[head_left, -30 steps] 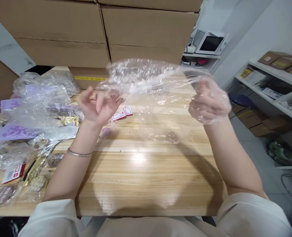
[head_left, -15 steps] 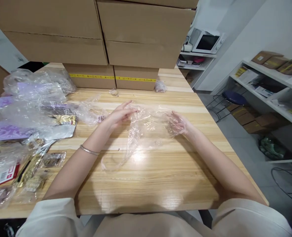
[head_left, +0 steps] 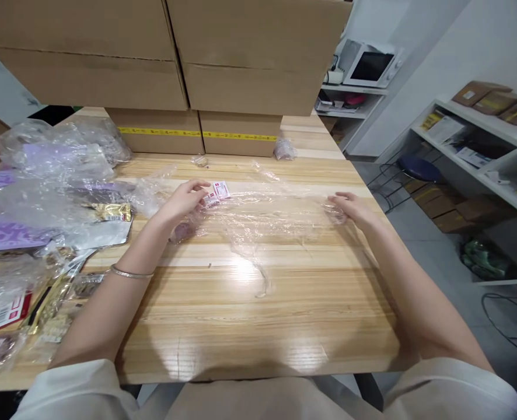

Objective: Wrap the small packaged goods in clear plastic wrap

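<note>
A crumpled sheet of clear plastic film (head_left: 262, 213) is drawn out sideways above the table between my two hands. My left hand (head_left: 184, 201) has its fingers curled on the left end of the film. At those fingertips shows a small white and red label (head_left: 220, 190); whether it is stuck to the film I cannot tell. Below the left palm sits a small purplish packet (head_left: 183, 231), partly covered. My right hand (head_left: 350, 209) pinches the bunched right end. A thin loose strip of the film trails toward the table's front.
Clear bags, purple sheets (head_left: 13, 233) and a gold packet (head_left: 112, 212) are heaped at the left. Cardboard boxes (head_left: 241, 87) stand along the back of the wooden table (head_left: 250, 326). A small wrapped packet (head_left: 285, 149) lies by the boxes. Shelves (head_left: 472, 125) stand at right.
My hands have moved apart, the left one leftward and the right one rightward, so the film is stretched wider. The white and red label and purplish packet now show near my left hand.
</note>
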The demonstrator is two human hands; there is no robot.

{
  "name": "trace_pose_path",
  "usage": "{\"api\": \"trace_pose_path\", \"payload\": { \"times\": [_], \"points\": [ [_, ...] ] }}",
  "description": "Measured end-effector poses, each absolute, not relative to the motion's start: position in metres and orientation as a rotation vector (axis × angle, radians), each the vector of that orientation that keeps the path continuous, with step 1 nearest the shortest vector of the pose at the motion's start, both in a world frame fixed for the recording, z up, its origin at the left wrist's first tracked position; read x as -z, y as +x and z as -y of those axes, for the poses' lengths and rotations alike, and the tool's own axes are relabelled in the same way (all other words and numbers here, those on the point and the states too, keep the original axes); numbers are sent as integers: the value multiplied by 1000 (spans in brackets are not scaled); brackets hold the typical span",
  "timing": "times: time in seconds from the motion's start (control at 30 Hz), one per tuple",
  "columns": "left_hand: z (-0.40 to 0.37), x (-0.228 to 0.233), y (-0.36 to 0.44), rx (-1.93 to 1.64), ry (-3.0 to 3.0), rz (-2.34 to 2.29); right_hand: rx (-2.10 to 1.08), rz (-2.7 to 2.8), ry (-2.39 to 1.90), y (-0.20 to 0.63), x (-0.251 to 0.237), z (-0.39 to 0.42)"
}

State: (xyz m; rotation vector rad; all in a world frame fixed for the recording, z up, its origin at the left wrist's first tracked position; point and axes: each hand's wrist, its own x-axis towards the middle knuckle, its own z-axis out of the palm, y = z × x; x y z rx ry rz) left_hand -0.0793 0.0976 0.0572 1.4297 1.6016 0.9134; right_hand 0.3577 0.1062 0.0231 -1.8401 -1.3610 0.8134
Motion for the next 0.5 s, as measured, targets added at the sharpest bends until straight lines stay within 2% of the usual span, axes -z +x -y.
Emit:
{"api": "trace_pose_path", "payload": {
  "times": [0.07,0.13,0.23,0.3,0.37,0.5],
  "points": [
    [-96,-57,-79,-818,1496,-1623,-370,1492,-1978,335,-30,-104],
    [-96,-56,-77,-749,1464,-1493,57,1722,-1898,299,-35,-87],
    [-96,-54,-71,-700,1454,-1352,44,2258,-1470,236,-27,-44],
    [-98,-52,-66,-693,1716,-1537,14,2520,-1261,203,-15,-17],
    [-100,-49,-63,-605,2070,-1847,-16,2638,-1268,184,-4,-2],
    [-106,-45,-67,7,2282,-2055,-57,2807,-1302,187,-5,3]
  ]
}}
